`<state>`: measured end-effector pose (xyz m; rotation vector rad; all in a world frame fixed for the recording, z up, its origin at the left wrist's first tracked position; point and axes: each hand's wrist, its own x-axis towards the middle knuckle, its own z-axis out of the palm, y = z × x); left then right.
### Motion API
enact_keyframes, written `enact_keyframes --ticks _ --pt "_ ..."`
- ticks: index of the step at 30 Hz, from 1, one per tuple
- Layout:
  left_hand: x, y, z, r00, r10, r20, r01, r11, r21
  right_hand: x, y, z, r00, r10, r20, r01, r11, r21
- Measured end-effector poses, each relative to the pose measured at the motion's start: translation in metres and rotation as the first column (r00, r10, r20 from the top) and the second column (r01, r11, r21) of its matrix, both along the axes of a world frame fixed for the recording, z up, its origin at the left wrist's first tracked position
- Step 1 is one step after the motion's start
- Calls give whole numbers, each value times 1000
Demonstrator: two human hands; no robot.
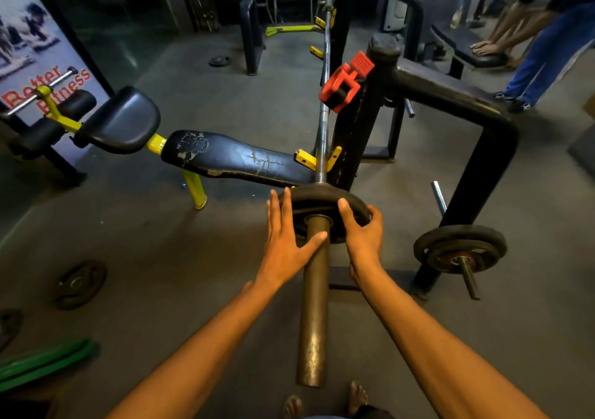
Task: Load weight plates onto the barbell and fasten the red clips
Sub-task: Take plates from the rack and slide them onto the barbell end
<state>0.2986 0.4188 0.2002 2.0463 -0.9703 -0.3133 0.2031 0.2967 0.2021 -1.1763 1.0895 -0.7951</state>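
On barbell sleeve (314,306) — weight plate (322,200); left hand (283,241) flat against it, right hand (363,236) gripping rim.

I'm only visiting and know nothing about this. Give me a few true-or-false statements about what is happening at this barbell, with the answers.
1. A weight plate sits on the barbell sleeve. True.
2. The red clip is fastened on the sleeve against that plate. False: it sits higher up by the black rack, away from the plate.
3. Both hands touch the plate. True: the left hand presses with straight fingers, and the right hand grips the edge.
4. The bench has a red pad. False: the pad is black and the frame is yellow.
5. No other plates are in sight. False: stored plates hang at the right.
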Motion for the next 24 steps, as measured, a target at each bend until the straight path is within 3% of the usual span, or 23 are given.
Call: enact_keyframes --ticks 5,10,14,19,24 --pt "29 -23 4 997 -28 -77 28 1000 -1 29 -24 15 999 -31 31 30 999 24" --pt "36 -18 0 998 -30 -59 31 999 12 19 -16 13 998 15 -53 -18 998 -55" --pt "28 -19 19 993 22 119 -19 999 -30 -7 -19 15 976 59 -208 -86 988 -126" --pt "-14 -40 45 940 -158 304 193 977 -91 -62 -35 10 952 59 -302 -135 962 -236" --pt "-68 -92 43 864 -381 329 386 921 55 -134 -80 1 938 13 -346 -98 969 -227"
